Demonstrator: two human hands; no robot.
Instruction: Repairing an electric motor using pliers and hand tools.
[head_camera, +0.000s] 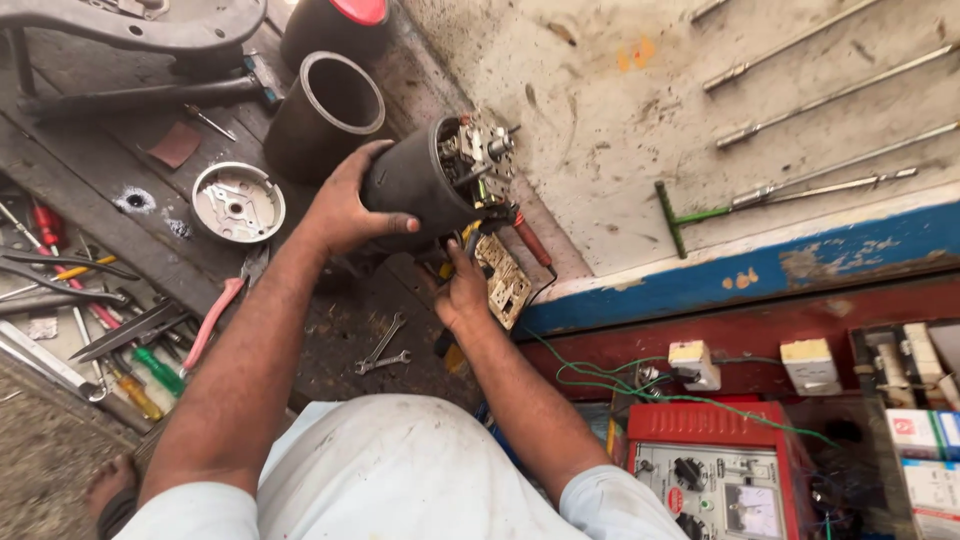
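Note:
My left hand grips the side of a black cylindrical motor body, held up off the bench with its open end and metal brush parts facing right. My right hand sits just below the motor, fingers closed around a small tool or lead near the motor's underside; what it holds is mostly hidden. A worn beige switch plate lies right beside that hand.
A round metal end cover and two dark cylinder housings lie on the wooden bench. Screwdrivers, pliers and spanners are scattered at left. A red meter box with green wires is at lower right. Long rods lie on the floor.

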